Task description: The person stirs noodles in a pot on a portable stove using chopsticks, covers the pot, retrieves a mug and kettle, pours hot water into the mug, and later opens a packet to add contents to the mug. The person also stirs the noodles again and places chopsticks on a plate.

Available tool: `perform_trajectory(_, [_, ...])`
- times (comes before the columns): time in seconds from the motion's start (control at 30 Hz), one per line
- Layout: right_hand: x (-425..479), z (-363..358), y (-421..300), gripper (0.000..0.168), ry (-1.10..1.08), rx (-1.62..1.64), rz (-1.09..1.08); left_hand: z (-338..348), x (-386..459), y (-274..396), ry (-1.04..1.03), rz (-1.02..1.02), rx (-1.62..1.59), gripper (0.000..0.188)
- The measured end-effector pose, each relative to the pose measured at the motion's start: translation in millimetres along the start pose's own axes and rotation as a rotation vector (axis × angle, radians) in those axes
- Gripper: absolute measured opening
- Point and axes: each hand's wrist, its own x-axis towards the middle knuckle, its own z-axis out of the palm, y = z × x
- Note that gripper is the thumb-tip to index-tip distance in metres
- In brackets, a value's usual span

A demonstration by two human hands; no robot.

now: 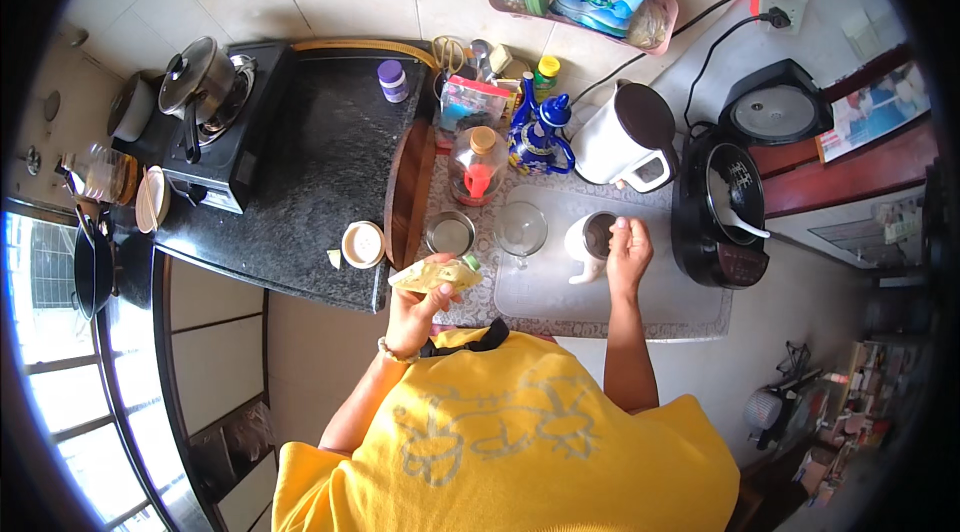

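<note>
My left hand [415, 311] grips a soft yellow pouch [431, 276] with a green cap, held above the table's near left side. Curled at the right rim of a white mug [577, 243] is my right hand [628, 253]. The mug has a grey inside, and its handle points toward me. Whether the right fingers pinch the rim or a thin utensil is hidden. Between the hands stand a clear stemmed glass [521, 230] and a round open metal container [450, 233]. A clear mat [660, 299] lies beneath the mug.
Behind the glass stand a cork-topped jar [478, 170], a blue ewer [546, 138] and a white kettle [626, 134]. An open rice cooker [720, 202] is on the right. Left, a black stone counter [322, 157] carries a gas stove [225, 123] and a round pale lid [364, 245].
</note>
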Motion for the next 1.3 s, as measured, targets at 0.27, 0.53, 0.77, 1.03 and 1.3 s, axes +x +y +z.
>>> perform_trajectory(0.27, [-16.3,101.8,-146.4,0.009,-0.469,0.297,-0.392,-42.8,-13.5,7.0,0.028,0.020,-0.073,0.033])
perform_trajectory(0.53, [-5.8,291.6,-307.7,0.006,-0.682,0.337,-0.794,-144.8,-38.9,43.9,0.133,0.099,-0.198,0.027])
perform_trajectory(0.77, [39.8,503.2,-416.1,0.015,-0.620,0.030,-0.908,-257.9,-82.1,67.6,0.402,0.221,-0.154,0.031])
perform_trajectory(1.03, [53.8,616.7,-461.1,0.039,-0.812,-0.480,-0.752,-334.1,-107.9,78.6,0.508,0.229,-0.182,0.031])
perform_trajectory(1.3, [48.9,630.5,-467.6,0.047,-0.637,-0.429,-0.799,-358.8,-99.9,82.1,0.512,0.218,-0.247,0.031])
